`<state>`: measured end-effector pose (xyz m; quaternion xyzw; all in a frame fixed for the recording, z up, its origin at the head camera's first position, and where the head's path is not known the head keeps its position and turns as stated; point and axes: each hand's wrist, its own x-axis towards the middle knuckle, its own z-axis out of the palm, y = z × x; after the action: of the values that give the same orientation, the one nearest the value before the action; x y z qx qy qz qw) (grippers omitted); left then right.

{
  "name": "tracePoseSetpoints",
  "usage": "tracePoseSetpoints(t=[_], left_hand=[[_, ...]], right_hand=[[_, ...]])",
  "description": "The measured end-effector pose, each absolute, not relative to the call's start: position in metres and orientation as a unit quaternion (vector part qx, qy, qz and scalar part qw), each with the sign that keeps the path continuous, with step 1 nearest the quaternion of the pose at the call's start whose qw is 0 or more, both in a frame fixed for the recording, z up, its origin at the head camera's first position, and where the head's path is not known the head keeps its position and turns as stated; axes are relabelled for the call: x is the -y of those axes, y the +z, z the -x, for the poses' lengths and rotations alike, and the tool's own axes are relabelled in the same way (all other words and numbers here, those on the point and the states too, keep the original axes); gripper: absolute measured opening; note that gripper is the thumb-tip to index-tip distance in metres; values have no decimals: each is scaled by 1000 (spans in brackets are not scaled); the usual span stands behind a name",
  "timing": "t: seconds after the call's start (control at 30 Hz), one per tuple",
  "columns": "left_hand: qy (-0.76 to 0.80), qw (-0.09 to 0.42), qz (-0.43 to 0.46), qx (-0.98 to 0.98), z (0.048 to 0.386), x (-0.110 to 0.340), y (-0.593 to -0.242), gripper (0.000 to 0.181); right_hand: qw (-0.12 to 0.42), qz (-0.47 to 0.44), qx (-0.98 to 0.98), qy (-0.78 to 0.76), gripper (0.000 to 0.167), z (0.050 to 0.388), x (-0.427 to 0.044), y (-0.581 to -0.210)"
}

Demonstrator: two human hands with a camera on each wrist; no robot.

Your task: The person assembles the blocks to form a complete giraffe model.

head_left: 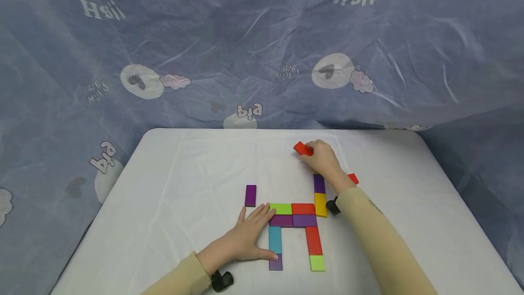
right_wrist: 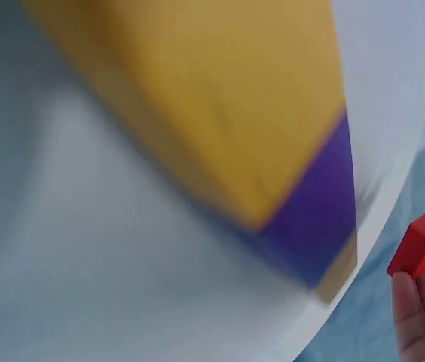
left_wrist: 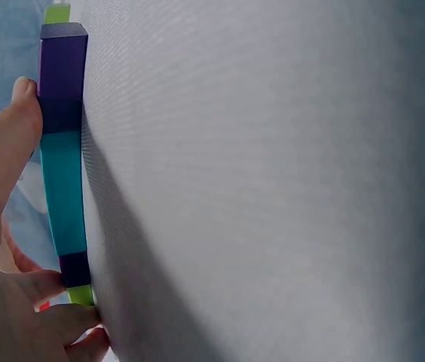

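In the head view my right hand pinches a red block between thumb and fingers, raised past the far end of a column of blocks. That column has a yellow block and a purple block; my hand partly covers its far end. My left hand lies with fingers spread beside the flat figure of blocks. Its fingertips touch near the lime green block, and its thumb reaches the lower purple block. Between them lies a blue block, seen edge-on as teal in the left wrist view.
A loose purple block lies beyond my left hand. Another red block shows partly behind my right forearm. The figure's right leg has a red block and a green block. A white-covered table meets a patterned blue-grey cloth.
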<state>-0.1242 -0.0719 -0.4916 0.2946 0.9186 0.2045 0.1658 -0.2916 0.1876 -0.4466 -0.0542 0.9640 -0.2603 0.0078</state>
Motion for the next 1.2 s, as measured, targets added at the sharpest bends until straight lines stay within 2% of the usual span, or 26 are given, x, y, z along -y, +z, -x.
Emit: tracePoseSetpoints(t=[0.3,0.43,0.57,0.67,0.87,1.0,1.2], left_hand=[[205,163,-299,-918,122,72,-490,110],[208,161,-298,-918,122,72,-490,110],[207,157,-299,-918,123,73,-493,110],[206,154,-301,-918,124,73,-494,110],[206,155,-300,-919,124,72,-494,111],[205,153,-297,-920,124,73,-493,111],[206,153,-303,-918,124,73,-493,111]], right_hand=[[6,-71,-953,-294,50,305,-226,-449],[1,-91,-954,-285,52,305,-235,-453],[26,-108,-960,-258,54,305,-238,-456],[41,-112,-962,-246,49,305,-239,-459],[50,-78,-965,-245,24,301,-243,-459],[67,-62,-964,-249,29,300,-242,-458],[57,-58,-964,-255,35,298,-243,-463]])
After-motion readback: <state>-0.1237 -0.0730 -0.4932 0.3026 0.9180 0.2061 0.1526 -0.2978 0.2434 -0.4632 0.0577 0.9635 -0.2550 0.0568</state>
